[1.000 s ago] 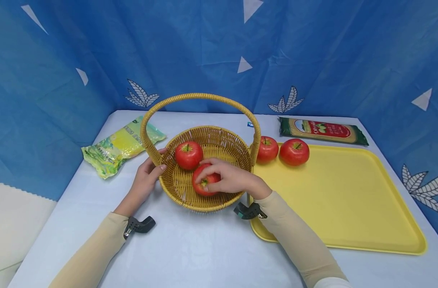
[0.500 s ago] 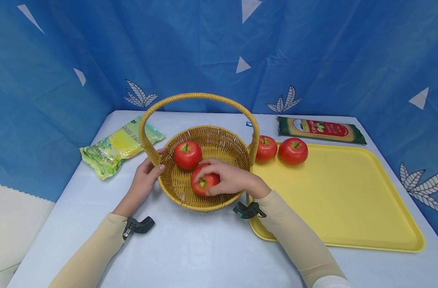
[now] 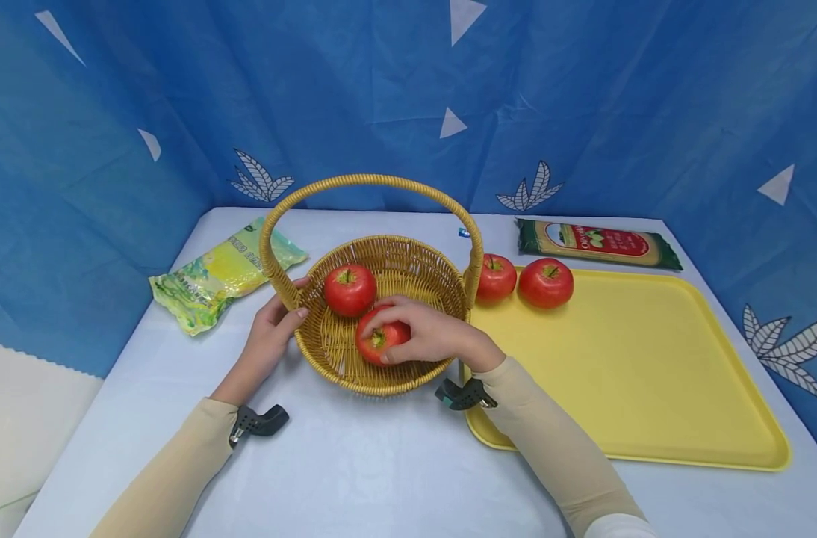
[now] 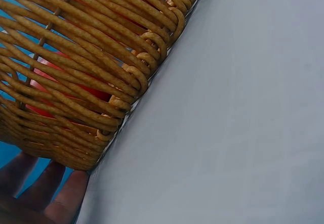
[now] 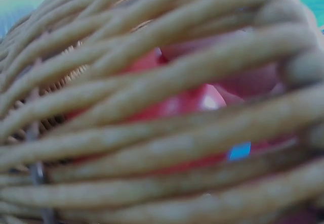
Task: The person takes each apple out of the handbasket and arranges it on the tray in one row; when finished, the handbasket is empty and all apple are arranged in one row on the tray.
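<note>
A round wicker basket (image 3: 341,377) with a tall arched handle stands mid-table, holding two red apples. My left hand (image 3: 274,323) grips its left rim near the handle's base, thumb on top. In the left wrist view, fingers (image 4: 68,196) reach the basket's woven side (image 4: 66,92). Inside the basket, my right hand (image 3: 425,334) curls its fingers and thumb round the nearer apple (image 3: 375,345). The other apple (image 3: 350,290) lies just behind it to the left. Through the wicker wall (image 5: 126,143), the right wrist view shows red apple and part of the hand.
A yellow tray (image 3: 637,373) lies on the right, with two apples at its back left corner, one (image 3: 546,284) beside another (image 3: 496,279). Behind it is a long pasta packet (image 3: 600,243). A green-yellow bag (image 3: 227,273) lies left of the basket. A blue curtain (image 3: 381,90) rises behind.
Almost nothing differs. The whole head view has shifted slightly, while both hands keep their places on the basket rim and the nearer apple.
</note>
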A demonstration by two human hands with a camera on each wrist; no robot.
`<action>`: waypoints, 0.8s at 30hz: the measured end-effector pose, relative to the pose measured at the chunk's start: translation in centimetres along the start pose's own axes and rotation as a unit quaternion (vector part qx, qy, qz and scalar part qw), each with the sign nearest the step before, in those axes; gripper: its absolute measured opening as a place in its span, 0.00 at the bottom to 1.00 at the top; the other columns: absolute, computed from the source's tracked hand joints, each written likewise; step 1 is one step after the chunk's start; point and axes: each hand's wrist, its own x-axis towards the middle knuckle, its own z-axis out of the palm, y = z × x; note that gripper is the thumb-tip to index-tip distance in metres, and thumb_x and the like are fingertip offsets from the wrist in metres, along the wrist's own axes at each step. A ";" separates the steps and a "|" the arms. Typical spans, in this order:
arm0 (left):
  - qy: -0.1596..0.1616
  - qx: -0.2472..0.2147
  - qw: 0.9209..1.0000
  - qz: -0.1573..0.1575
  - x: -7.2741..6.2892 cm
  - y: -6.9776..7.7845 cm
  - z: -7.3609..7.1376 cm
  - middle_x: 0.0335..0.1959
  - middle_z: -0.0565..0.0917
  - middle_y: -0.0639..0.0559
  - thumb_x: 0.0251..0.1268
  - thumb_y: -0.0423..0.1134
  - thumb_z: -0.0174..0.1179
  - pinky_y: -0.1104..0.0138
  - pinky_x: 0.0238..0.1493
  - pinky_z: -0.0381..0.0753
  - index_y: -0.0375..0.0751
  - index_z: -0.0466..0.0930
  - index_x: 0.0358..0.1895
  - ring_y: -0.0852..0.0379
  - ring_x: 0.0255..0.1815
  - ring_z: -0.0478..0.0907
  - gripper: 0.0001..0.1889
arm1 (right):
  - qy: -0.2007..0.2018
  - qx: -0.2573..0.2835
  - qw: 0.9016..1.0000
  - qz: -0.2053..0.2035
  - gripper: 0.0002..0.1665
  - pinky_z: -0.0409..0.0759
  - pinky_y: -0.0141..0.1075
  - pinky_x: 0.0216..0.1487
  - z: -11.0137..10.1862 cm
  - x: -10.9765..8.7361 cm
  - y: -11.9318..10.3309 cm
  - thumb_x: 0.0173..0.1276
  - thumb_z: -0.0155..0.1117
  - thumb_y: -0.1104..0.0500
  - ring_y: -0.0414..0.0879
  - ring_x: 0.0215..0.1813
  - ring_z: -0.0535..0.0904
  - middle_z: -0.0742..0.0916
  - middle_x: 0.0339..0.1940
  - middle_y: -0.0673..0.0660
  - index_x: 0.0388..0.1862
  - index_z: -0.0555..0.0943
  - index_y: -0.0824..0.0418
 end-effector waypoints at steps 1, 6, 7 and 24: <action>-0.001 -0.001 1.000 -0.002 0.0 0.0 0.0 0.79 0.66 0.43 0.78 0.35 0.50 0.83 0.59 0.74 0.42 0.65 0.76 0.74 0.64 0.69 0.26 | 0.001 -0.002 1.000 0.000 0.20 0.78 0.46 0.66 0.0 0.0 0.0 0.63 0.70 0.58 0.56 0.74 0.67 0.72 0.75 0.61 0.55 0.85 0.50; -0.002 -0.001 1.000 -0.006 -0.1 0.0 0.0 0.79 0.66 0.43 0.78 0.36 0.50 0.82 0.58 0.75 0.42 0.65 0.76 0.73 0.64 0.69 0.26 | 0.011 -0.016 1.000 -0.005 0.20 0.80 0.45 0.64 0.0 0.0 -0.1 0.63 0.71 0.57 0.55 0.71 0.69 0.74 0.73 0.60 0.55 0.86 0.50; -0.001 0.000 1.000 -0.005 -0.2 0.0 0.0 0.79 0.66 0.43 0.78 0.36 0.50 0.83 0.58 0.75 0.42 0.65 0.76 0.73 0.64 0.69 0.26 | 0.013 -0.020 1.000 -0.006 0.20 0.80 0.45 0.63 0.0 0.0 -0.1 0.63 0.71 0.56 0.55 0.71 0.70 0.75 0.72 0.60 0.56 0.86 0.50; 0.001 0.004 1.000 0.001 0.0 -0.1 0.0 0.80 0.65 0.44 0.77 0.34 0.51 0.84 0.61 0.71 0.42 0.65 0.76 0.59 0.74 0.68 0.26 | 0.117 0.086 0.989 -0.004 0.24 0.87 0.39 0.53 -2.7 -5.8 -2.6 0.64 0.74 0.59 0.53 0.68 0.72 0.79 0.67 0.56 0.59 0.85 0.50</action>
